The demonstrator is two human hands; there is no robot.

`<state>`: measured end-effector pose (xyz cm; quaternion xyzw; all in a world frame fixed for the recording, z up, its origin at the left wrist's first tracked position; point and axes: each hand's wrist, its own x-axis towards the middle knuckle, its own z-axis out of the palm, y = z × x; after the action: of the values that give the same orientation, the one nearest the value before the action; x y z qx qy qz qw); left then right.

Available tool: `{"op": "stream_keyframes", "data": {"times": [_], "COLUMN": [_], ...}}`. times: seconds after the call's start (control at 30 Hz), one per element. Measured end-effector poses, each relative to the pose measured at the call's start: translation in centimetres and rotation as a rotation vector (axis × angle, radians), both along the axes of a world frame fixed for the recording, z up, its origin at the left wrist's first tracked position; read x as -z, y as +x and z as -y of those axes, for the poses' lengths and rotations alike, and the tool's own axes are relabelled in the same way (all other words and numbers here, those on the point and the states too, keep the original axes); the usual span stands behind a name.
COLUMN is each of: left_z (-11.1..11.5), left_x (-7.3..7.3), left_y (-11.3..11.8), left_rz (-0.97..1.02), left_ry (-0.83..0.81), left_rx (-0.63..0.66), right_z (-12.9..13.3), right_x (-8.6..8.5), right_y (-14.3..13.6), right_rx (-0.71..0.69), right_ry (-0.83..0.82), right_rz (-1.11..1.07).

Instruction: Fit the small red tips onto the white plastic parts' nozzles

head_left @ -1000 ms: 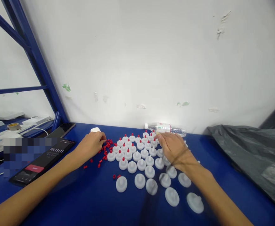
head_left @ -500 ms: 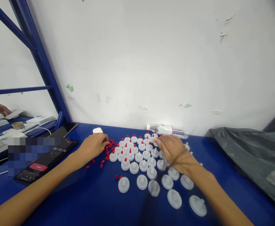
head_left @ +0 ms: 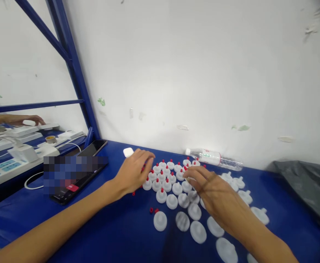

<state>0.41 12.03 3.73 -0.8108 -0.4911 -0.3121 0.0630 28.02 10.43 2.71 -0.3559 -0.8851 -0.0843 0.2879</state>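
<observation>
White round caps with nozzles, such as one (head_left: 160, 221) near the front, stand spread over the blue table (head_left: 116, 233). Several at the back left carry red tips, one being the tipped cap (head_left: 161, 196). My left hand (head_left: 135, 171) hovers at the left edge of the group, thumb and fingers apart, with nothing visible between them. Loose red tips (head_left: 151, 210) lie on the table, and some are partly hidden behind that hand. Over the middle right of the group is my right hand (head_left: 209, 186), its fingers curled above the caps; what its fingertips hold, if anything, is hidden.
Behind the caps a clear bottle (head_left: 211, 156) lies against the wall. Left are a phone (head_left: 80, 182), a small white case (head_left: 128, 152), a power strip (head_left: 25, 160) and a person's hand (head_left: 25, 119). A grey plastic bag (head_left: 307, 186) is at the right.
The camera view has turned left. My left hand has lifted off the red tips and opened toward the caps. My right hand has drawn back from a red-tipped cap at the back.
</observation>
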Motion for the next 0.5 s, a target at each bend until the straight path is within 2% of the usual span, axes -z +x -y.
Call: {"op": "stream_keyframes", "data": {"times": [0.1,0.2,0.3,0.37,0.5], "left_z": [1.4,2.4,2.9,3.0,3.2], "left_x": [0.0,0.3,0.9,1.3,1.6], "left_y": [0.8,1.5,2.0,2.2,2.4], "left_rz": [0.021,0.047,-0.021,-0.067,-0.052], "left_ry": [0.089,0.109,0.157,0.168,0.124], "left_rx": [0.177,0.263,0.365,0.37,0.263], "right_z": [0.7,1.1,1.1,1.1,0.8], "right_x": [-0.1,0.2,1.2,2.1,3.4], "right_y": [-1.1,-2.0,-2.2,-1.8,-1.0], "right_rx": [-0.048,-0.092,-0.099,-0.095,-0.108], "right_ry": [0.062,0.142,0.13,0.094,0.085], "right_rz": [-0.029,-0.081,-0.068,-0.027,-0.022]}}
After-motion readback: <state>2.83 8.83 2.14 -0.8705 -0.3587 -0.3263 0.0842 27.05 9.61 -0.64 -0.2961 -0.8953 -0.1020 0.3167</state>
